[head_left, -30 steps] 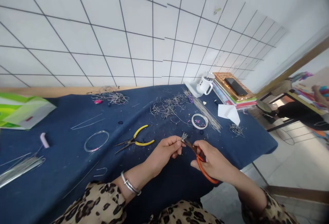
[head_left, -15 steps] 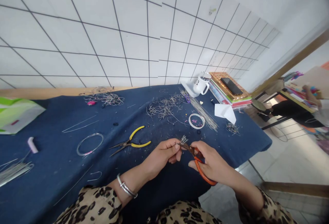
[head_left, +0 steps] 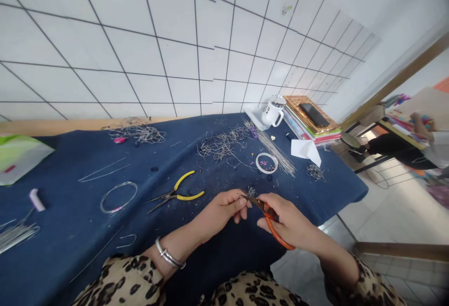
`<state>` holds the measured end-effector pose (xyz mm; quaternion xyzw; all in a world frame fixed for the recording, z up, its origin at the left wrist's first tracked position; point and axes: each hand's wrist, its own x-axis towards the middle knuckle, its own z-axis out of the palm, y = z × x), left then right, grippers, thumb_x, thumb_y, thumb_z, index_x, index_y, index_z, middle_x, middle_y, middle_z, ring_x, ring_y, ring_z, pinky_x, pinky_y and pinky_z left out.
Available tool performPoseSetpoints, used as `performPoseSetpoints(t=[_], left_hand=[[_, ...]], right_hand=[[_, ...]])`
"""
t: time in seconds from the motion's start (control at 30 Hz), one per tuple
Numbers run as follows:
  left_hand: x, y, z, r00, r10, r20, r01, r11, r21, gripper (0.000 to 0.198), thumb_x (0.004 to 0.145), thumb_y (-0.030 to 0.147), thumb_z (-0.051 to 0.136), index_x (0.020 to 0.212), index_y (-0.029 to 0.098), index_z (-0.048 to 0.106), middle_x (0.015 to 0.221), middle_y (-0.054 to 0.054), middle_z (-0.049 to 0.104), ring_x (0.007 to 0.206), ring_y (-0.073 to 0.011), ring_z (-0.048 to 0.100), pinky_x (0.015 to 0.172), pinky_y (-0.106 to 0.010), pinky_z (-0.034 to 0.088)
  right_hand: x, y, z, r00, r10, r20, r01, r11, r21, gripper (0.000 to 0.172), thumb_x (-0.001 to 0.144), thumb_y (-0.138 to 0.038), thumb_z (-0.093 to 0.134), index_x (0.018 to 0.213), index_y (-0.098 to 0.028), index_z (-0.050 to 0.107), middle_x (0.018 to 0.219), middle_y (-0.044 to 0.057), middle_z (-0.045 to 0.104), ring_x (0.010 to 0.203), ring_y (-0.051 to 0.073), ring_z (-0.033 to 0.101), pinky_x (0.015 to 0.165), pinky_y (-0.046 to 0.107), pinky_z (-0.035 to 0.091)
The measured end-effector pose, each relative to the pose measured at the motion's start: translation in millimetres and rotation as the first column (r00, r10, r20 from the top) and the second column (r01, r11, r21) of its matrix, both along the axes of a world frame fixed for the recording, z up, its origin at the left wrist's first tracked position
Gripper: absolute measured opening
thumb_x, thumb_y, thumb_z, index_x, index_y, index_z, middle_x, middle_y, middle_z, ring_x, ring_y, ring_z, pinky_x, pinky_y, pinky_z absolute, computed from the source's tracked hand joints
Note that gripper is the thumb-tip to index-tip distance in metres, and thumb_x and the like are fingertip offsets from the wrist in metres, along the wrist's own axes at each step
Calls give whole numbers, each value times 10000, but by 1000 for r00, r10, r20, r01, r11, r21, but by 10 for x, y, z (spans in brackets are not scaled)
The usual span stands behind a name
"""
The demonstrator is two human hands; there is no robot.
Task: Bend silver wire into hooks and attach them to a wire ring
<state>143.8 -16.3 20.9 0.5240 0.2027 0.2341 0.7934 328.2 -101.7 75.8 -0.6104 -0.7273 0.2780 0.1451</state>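
Between thumb and fingers, my left hand (head_left: 229,204) pinches a small piece of bent silvery wire (head_left: 251,191) whose loops stick up past the fingertips. My right hand (head_left: 286,219) grips orange-handled scissors (head_left: 278,235), with the dark blades pointing left at the wire beside my left fingertips. Whether the blades touch the wire I cannot make out. Left of my hands, long-nose pliers with yellow handles (head_left: 189,197) lie spread on the blue cloth (head_left: 147,236). A round white dish of pink beads (head_left: 257,163) sits beyond my hands.
Tangled wire (head_left: 224,144) lies toward the wall, beside a bundle of straight wires (head_left: 277,151). A white mug (head_left: 273,112) stands by stacked books (head_left: 308,123) with a phone (head_left: 314,114) on top. A wire coil (head_left: 119,197) rests at left. Another person's arm (head_left: 421,126) shows far right.
The view has shifted slightly, so the table's things appear a little further left. Both hands keep nearly the same pose, with the scissors still at the wire.
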Motion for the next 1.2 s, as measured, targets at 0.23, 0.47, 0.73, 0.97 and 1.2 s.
performPoseSetpoints(t=[0.23,0.47,0.73,0.97,1.2], left_hand=[[-52,102,51,953,294,78,-247,898,-364,155,834,286,525,852,136,559,819,-72,652,710,-157,627,736,-291,450],[-38,58,121,852,497,165,-345,771,-535,97,818,229,553,853,139,556,705,-17,599,654,-114,591,709,-265,473],[-53,46,186,849,479,225,-280,768,-577,106,842,275,518,849,169,522,649,16,508,606,-99,513,654,-274,460],[-60,37,239,908,347,234,-228,879,-418,141,859,299,485,827,163,503,580,47,388,460,-46,291,434,-173,231],[-41,-37,175,993,116,23,-114,990,-79,227,853,356,469,814,146,545,559,40,416,461,-53,267,442,-195,176]], right_hand=[[-3,38,0,960,-182,-212,160,981,-113,241,800,-327,537,1007,-214,486,800,-15,557,673,105,510,634,231,415],[-227,140,-81,909,-280,-308,294,956,-1,340,713,-329,641,1002,-214,504,807,-11,581,695,116,542,658,240,430],[-318,196,-99,913,-231,-336,242,970,-8,334,752,-347,599,1035,-211,485,815,-4,577,703,119,539,673,247,431],[-180,169,3,967,-229,-115,233,972,23,293,751,-352,582,992,-217,486,800,-17,525,678,111,489,648,244,408],[-94,73,74,986,-132,97,126,990,70,393,718,-390,616,1030,-202,470,928,39,513,827,169,492,727,298,395]])
